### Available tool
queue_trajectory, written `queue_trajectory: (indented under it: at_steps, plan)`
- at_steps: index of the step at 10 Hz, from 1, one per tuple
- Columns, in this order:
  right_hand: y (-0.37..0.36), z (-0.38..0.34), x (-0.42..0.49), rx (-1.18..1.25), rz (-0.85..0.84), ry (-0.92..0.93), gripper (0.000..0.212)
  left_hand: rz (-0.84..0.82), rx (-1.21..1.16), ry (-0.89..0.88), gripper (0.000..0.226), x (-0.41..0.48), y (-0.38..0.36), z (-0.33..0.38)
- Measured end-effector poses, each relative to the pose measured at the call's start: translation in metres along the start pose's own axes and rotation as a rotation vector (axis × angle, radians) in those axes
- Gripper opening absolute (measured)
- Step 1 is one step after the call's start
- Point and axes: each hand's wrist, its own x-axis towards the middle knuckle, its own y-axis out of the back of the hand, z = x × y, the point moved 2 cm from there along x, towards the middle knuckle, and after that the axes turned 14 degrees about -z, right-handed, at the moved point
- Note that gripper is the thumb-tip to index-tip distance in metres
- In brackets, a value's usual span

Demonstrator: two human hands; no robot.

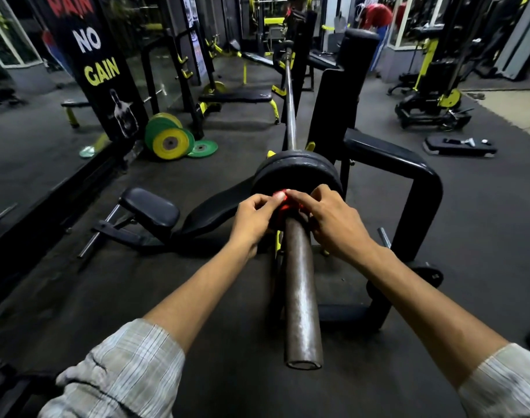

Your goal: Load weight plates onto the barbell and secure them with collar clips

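Note:
A long barbell (301,285) rests on a black rack, its brown sleeve pointing toward me. Two black weight plates (296,171) sit on the sleeve, pushed up against the bar's shoulder. A red collar clip (283,203) sits around the sleeve right against the outer plate. My left hand (254,218) pinches the clip from the left side. My right hand (333,220) grips it from the right, fingertips on its top. Most of the clip is hidden under my fingers.
A black rack frame (420,182) stands to the right of the plates. An adjustable bench (155,212) lies low at the left. Green and yellow plates (170,140) lean by a banner at the back left. A small black plate (429,274) lies near the rack's foot.

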Motion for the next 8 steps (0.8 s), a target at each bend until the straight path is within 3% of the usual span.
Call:
queue_trajectory:
  at_steps: [1, 4, 6, 8]
  plan:
    - [0.0, -0.004, 0.002, 0.026, -0.026, -0.023, 0.05, 0.025, -0.082, 0.048, 0.015, 0.002, 0.001, -0.005]
    - [0.005, -0.01, -0.001, 0.016, -0.045, -0.028, 0.049, -0.025, -0.149, 0.082, 0.018, -0.002, 0.002, -0.004]
    - [0.026, -0.01, -0.006, -0.146, -0.054, 0.009, 0.057, -0.063, 0.296, -0.011, 0.025, -0.014, 0.017, 0.003]
    - [0.06, -0.013, -0.002, -0.19, -0.048, 0.18, 0.054, 0.056, 0.944, -0.242, 0.036, -0.048, 0.031, 0.038]
